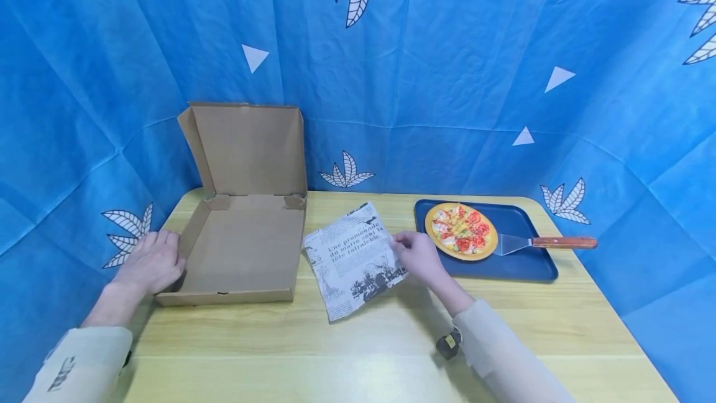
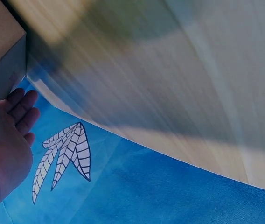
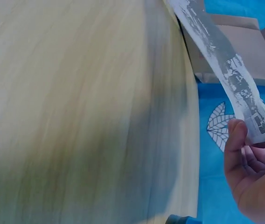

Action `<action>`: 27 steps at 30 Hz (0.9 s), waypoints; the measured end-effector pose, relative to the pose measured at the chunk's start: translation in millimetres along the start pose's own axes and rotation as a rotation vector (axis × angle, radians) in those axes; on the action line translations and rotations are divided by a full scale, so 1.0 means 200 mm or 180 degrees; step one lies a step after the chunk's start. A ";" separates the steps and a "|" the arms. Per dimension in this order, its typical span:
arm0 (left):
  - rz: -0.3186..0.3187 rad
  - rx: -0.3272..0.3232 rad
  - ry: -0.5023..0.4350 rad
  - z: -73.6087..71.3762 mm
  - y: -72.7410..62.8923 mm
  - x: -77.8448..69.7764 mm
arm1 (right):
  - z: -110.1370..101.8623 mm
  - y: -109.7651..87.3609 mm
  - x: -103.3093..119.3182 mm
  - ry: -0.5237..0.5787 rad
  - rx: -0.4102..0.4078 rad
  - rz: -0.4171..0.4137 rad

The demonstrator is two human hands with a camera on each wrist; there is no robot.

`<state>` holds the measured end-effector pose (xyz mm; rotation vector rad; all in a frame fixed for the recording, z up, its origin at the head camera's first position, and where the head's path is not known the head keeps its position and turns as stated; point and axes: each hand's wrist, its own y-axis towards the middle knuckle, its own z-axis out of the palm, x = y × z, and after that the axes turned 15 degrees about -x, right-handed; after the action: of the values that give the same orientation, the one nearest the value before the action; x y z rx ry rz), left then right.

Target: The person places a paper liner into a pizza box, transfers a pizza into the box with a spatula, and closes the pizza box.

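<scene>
Pale sleeves (image 1: pixel 509 353) over a wooden desk (image 1: pixel 263 353)

An open cardboard box (image 1: pixel 246 148) stands beside the left hand (image 1: pixel 150 263), which rests against its outer side, fingers together and loosely bent. Beyond the right hand (image 1: pixel 419 257) lies a blue tray (image 1: pixel 520 264). Printed paper (image 1: pixel 355 263) slants between the hands, pinched at its edge by the right hand's thumb and fingers. The tray bears a pizza (image 1: pixel 461 232) and a spatula (image 1: pixel 537 242).

Paper (image 1: pixel 352 267): fine print (image 1: pixel 353 262) seemingly illegible
</scene>
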<state>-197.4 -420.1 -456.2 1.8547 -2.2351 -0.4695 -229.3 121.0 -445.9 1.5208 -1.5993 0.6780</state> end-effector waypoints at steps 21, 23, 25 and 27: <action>-0.0025 0.0083 0.0005 0.00 0.00 0.01 | 0.08 0.03 0.18 0.0800 -0.0241 0.0477; -0.0020 0.0082 0.0003 0.00 0.00 0.01 | 0.11 0.03 0.20 0.0882 -0.0233 0.0507; -0.0020 0.0087 0.0004 0.00 0.00 0.01 | 0.14 0.03 0.22 0.0945 -0.0214 0.0530; -0.0013 0.0093 0.0012 -0.01 0.01 0.00 | 0.17 0.03 0.23 0.1008 -0.0183 0.0568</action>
<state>-198.3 -420.2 -454.4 1.8732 -2.2480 -0.4360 -239.1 68.2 -423.6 1.1710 -1.5061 0.9146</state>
